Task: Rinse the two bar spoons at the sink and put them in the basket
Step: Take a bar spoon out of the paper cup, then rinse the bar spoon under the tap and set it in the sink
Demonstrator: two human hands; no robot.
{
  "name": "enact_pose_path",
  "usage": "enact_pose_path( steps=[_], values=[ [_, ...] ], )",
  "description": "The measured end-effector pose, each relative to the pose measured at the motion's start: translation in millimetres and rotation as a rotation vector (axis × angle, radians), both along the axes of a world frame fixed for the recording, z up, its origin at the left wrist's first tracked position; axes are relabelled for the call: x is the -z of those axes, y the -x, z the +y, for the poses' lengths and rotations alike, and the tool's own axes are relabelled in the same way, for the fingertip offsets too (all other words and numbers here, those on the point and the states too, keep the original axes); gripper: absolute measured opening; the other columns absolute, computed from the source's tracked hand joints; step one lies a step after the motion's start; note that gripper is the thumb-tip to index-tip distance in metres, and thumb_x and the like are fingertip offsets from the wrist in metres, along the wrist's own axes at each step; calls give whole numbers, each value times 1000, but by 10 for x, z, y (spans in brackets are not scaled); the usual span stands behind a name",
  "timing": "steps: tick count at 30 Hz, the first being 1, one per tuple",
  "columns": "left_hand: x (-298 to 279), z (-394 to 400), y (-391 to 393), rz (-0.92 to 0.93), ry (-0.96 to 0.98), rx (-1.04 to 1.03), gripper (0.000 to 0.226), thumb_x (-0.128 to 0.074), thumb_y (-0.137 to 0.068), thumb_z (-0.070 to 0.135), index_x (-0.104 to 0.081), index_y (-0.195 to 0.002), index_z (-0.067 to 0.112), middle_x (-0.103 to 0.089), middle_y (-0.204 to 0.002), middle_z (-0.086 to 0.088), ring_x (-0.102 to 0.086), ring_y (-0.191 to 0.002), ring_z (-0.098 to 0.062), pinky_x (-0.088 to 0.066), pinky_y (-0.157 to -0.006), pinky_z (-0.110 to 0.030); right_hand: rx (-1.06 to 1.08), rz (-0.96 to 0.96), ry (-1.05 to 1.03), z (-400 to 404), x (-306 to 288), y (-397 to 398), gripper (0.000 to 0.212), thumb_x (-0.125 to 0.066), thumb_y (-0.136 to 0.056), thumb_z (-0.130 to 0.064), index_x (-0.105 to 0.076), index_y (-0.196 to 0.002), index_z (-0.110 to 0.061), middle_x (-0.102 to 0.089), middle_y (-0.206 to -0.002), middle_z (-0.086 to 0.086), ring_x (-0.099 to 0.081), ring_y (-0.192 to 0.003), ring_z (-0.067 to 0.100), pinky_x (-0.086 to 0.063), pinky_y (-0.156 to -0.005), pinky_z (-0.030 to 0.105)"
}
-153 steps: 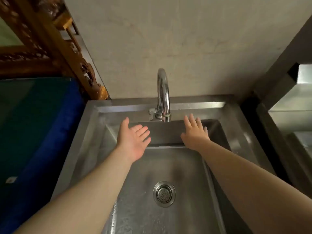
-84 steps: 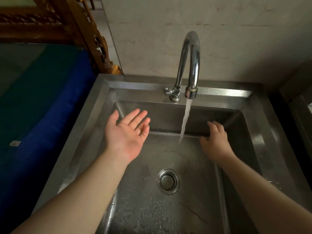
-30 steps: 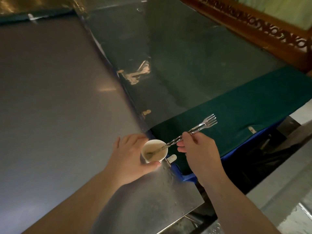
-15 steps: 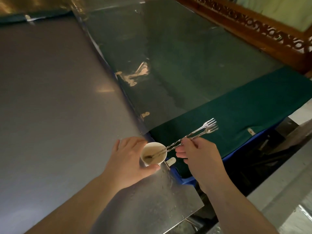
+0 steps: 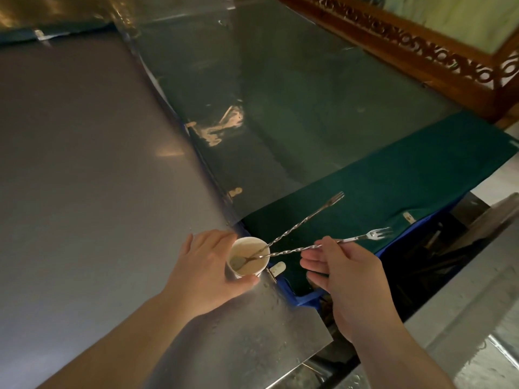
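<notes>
Stainless steel forms the desk (image 5: pixel 92 169), with green cloth (image 5: pixel 393 181) lying beyond its edge. A small paper cup (image 5: pixel 247 257), stained with beige residue inside, is steadied near the desk corner by the left hand (image 5: pixel 209 266), which is wrapped around its side. Both spoon bowls are held within the cup. One bar spoon (image 5: pixel 334 243) is pinched at its twisted stem by the right hand (image 5: pixel 344 273); the other bar spoon (image 5: pixel 304 220) is left leaning free. Both stems are best gathered together before lifting, so that tipping of the cup is avoided. No basket is in view.
</notes>
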State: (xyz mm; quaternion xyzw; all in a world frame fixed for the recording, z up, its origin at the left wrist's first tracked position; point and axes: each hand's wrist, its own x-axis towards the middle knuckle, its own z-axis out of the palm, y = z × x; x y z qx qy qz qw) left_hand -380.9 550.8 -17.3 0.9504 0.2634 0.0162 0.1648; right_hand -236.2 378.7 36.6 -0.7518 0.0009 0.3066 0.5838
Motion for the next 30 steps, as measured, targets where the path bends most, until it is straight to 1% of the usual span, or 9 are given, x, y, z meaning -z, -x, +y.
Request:
enact_pose_path(
  steps=[6,9,11,13,16,19,24,28,30],
  values=[
    [-49,-64,25,-36,51,-51,78,-51,-63,84,-45,-121,33,-53,-122,12,-49,-114,-17,-38,-95,-35,79,27,-42,-156,-38,14,26,-56,-99,-20,-74,-83,-13,-79,-78,4,-77,-74,19,-60,-75,38],
    [-155,-103,66,-39,48,-92,101,-47,-63,86,-38,-141,22,-47,-141,3,-42,-128,-21,-36,-102,-37,106,44,-73,-285,-97,19,26,-55,-99,-22,-74,-85,-11,-79,-80,4,-78,-78,20,-59,-75,37],
    [-288,-161,94,-97,70,-124,104,-45,-65,86,-38,-145,20,-45,-144,4,-39,-130,-19,-36,-103,-39,124,59,-105,-406,-170,19,27,-55,-100,-22,-74,-85,-10,-79,-81,5,-78,-78,21,-59,-76,38],
    [-443,-263,107,-225,92,-145,89,-46,-70,80,-45,-140,25,-48,-133,12,-44,-122,-14,-40,-98,-37,160,86,-158,-555,-270,10,26,-54,-100,-18,-73,-87,-6,-79,-82,9,-78,-78,23,-58,-77,40],
    [-695,-536,64,-465,165,-192,37,-47,-81,62,-53,-114,45,-55,-106,28,-53,-97,2,-46,-77,-28,257,155,-274,-832,-431,-28,29,-50,-102,-16,-68,-88,1,-77,-80,18,-76,-80,32,-57,-79,44],
    [-884,-855,-140,-560,328,-204,12,-49,-92,44,-57,-100,47,-62,-96,26,-59,-86,3,-41,-62,-19,379,177,-355,-1156,-552,-75,29,-50,-101,-16,-65,-86,3,-76,-75,21,-75,-77,34,-57,-77,46],
    [-987,-1563,-774,-528,630,-84,20,-50,-91,35,-63,-101,47,-71,-95,25,-67,-88,4,-47,-74,-19,564,119,-446,-1963,-659,-232,24,-52,-97,-11,-65,-83,3,-73,-71,22,-74,-69,34,-62,-73,47],
    [-980,-2265,-1281,-470,1119,-53,25,-55,-83,24,-76,-91,32,-77,-89,-7,-74,-88,-18,-55,-79,-30,713,63,-487,-2713,-658,-340,27,-53,-99,-13,-66,-81,3,-74,-70,22,-75,-63,30,-63,-68,43],
    [-976,-2638,-1507,-467,1315,-72,26,-55,-79,19,-79,-89,21,-75,-92,-18,-74,-87,-27,-56,-75,-30,787,35,-509,-3117,-639,-372,29,-50,-100,-13,-66,-81,3,-74,-72,22,-76,-65,31,-62,-69,42]
  ],
)
